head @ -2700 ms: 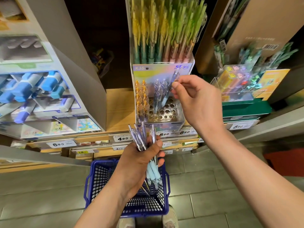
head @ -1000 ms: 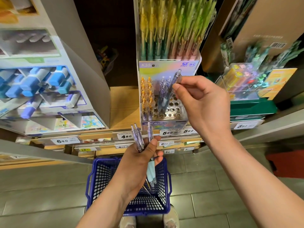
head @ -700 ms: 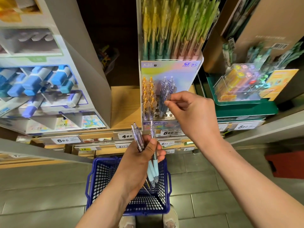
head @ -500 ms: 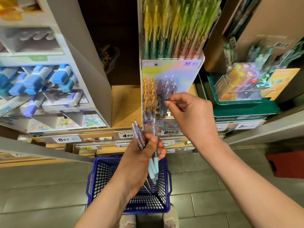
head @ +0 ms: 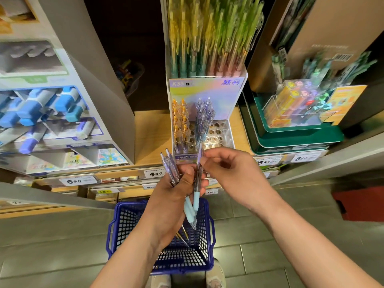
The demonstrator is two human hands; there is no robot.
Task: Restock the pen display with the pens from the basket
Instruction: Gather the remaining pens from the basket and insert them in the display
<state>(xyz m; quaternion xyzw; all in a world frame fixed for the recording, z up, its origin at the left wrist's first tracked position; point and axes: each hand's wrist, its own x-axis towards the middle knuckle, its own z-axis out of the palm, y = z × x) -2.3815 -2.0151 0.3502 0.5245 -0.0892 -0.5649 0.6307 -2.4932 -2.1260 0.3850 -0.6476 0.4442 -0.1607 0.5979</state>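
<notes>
1. A blue basket (head: 124,225) stood on the floor by the person's feet.
2. Above it, the left hand (head: 172,204) gripped a bundle of pens (head: 170,169).
3. The right hand (head: 234,173) pinched the top of one pen (head: 199,177), apparently to pull it free.
4. Beyond, at the shelf's front edge, the pen display (head: 218,136) had empty holes on its right side. That pen probably goes into one tip-first.

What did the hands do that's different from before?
The right hand let go of a pen it had put in the display, came down, and now pinches the top of a new pen from the bunch of pens. The left hand still grips the bunch over the basket, which stayed put.
</notes>
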